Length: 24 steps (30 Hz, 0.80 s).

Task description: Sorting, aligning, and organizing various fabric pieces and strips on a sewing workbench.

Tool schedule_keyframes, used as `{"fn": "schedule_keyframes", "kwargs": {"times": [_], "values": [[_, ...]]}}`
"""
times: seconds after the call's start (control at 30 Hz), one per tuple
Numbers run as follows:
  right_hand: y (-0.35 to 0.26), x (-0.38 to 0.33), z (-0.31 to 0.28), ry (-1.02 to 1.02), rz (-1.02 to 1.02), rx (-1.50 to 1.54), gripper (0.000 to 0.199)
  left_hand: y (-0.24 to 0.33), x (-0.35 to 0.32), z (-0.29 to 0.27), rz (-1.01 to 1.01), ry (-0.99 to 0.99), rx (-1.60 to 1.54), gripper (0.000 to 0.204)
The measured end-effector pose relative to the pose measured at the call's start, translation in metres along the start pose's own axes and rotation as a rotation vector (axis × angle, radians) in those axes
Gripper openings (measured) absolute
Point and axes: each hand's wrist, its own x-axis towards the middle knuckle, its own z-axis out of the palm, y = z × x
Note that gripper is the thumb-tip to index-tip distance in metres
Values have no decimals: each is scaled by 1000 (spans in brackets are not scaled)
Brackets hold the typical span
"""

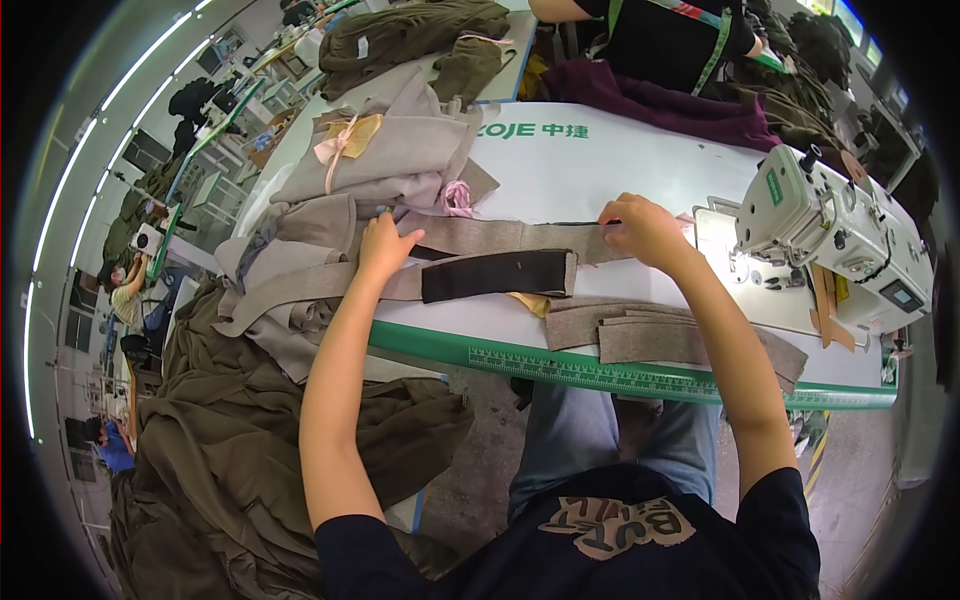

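A long grey-brown fabric strip (480, 236) lies across the white sewing table between my hands. My left hand (385, 246) rests on its left part, thumb spread away from the fingers, beside a heap of grey cloth (300, 240). At the strip's right end, my right hand (645, 230) has its fingers curled and pinched on the cloth. Just in front of the strip lies a shorter band with a black face (498, 276) and a grey-brown edge. Part of another grey strip (290, 298) runs leftward from it, passing under my left forearm.
A white sewing machine (830, 220) stands at the right. Stacked grey-brown strips (650, 338) lie near the green ruled table edge (590, 370). A pink roll (457, 198) sits behind the strip. Dark olive cloth (230, 430) hangs at the left; a co-worker (665, 45) is across the table.
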Motion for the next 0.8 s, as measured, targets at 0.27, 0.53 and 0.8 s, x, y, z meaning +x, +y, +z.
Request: {"fn": "schedule_keyframes", "kwargs": {"times": [0.27,0.53,0.8], "values": [[-12,5,-8,61,10,-122,20,25,29,-57,-176,-295,-886,48],[-103,44,-16,195,-226,536,22,114,23,-110,-81,-331,-1374,42],[-107,49,-47,402,-132,582,47,164,20,-129,124,-392,-1509,33]]}}
